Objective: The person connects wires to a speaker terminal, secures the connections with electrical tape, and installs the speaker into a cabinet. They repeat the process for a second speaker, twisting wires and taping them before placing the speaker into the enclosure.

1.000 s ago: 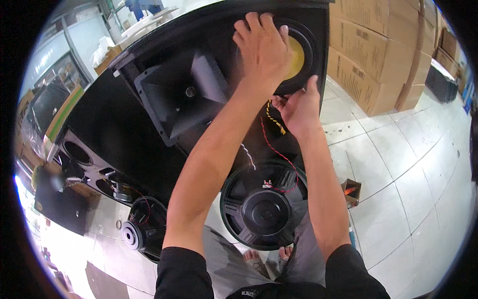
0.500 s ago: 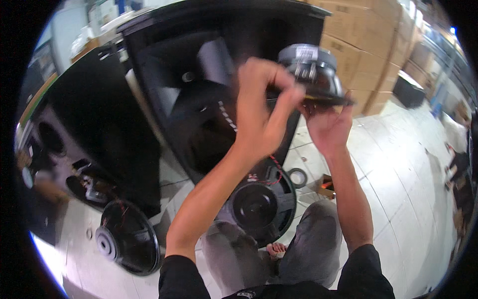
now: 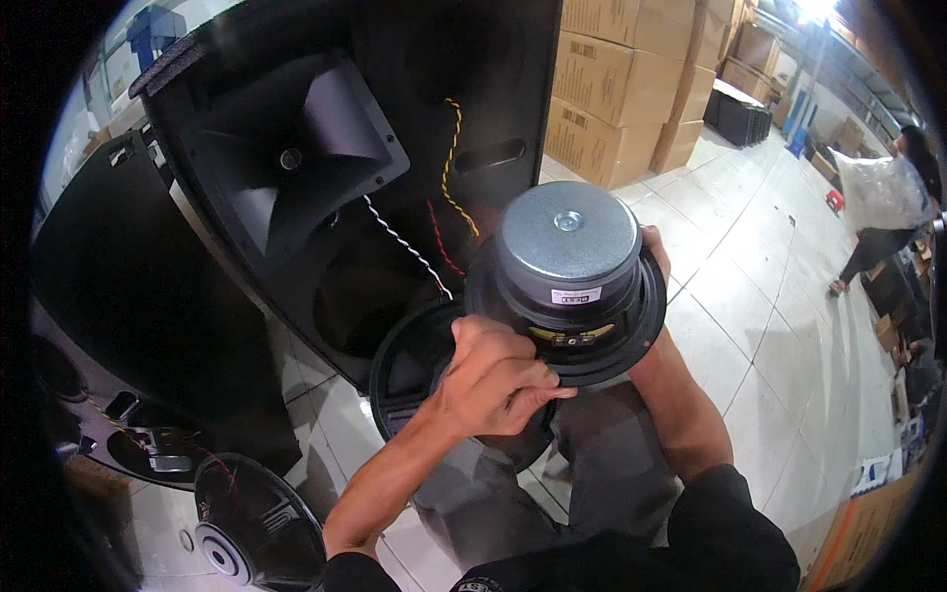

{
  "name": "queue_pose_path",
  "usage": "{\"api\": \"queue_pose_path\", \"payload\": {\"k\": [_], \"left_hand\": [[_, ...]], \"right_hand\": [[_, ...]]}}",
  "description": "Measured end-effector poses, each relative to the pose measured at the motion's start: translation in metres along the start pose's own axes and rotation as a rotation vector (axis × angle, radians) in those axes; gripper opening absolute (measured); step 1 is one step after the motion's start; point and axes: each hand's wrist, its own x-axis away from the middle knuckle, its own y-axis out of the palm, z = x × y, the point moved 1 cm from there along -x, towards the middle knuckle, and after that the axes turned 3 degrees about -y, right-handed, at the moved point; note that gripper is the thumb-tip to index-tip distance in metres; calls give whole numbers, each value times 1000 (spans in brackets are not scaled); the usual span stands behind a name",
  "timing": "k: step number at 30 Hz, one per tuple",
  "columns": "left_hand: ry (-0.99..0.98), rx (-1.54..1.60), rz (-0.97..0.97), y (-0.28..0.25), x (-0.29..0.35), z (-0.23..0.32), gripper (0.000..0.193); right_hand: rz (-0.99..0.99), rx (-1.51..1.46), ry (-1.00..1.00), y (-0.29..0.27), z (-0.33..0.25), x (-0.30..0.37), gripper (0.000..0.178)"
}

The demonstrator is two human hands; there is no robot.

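Observation:
A round black speaker driver (image 3: 607,340) with a silver magnet back hangs before me, magnet side up. A white label and a yellow-edged terminal strip show on its side. My right hand (image 3: 654,259) grips its right rim from beneath, mostly hidden by it. At its near-left rim my left hand (image 3: 498,380) is closed, fingers curled and thumb along the edge. Below, a larger speaker driver (image 3: 395,370) lies partly covered by my left hand. Beyond stands a black speaker cabinet (image 3: 434,59) with a horn (image 3: 296,158) and loose white, red and yellow wires (image 3: 457,148).
A second black cabinet (image 3: 148,286) stands at the left, with another speaker driver (image 3: 256,523) on the tiled floor (image 3: 720,345) before it. Cardboard boxes (image 3: 612,89) are stacked at the back. A person (image 3: 888,217) carrying a wrapped bundle is at the far right.
The smaller driver has come lower and nearer, and its magnet back now faces up. My left hand has moved down to its near rim. The view has shifted to the right.

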Motion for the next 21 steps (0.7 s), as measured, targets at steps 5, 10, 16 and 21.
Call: {"api": "queue_pose_path", "payload": {"k": [5, 10, 16, 21], "left_hand": [[-300, -82, 183, -7, -18, 12, 67], [-598, -337, -105, 7, -46, 10, 86], [-1079, -216, -174, 71, -74, -24, 82], [-1256, 31, -29, 126, -83, -60, 79]], "right_hand": [[-183, -402, 191, -10, 28, 3, 59], [-73, -89, -65, -24, 39, -3, 54], [110, -259, -359, -53, 10, -37, 55], [-48, -19, -745, -65, -12, -42, 52]]}}
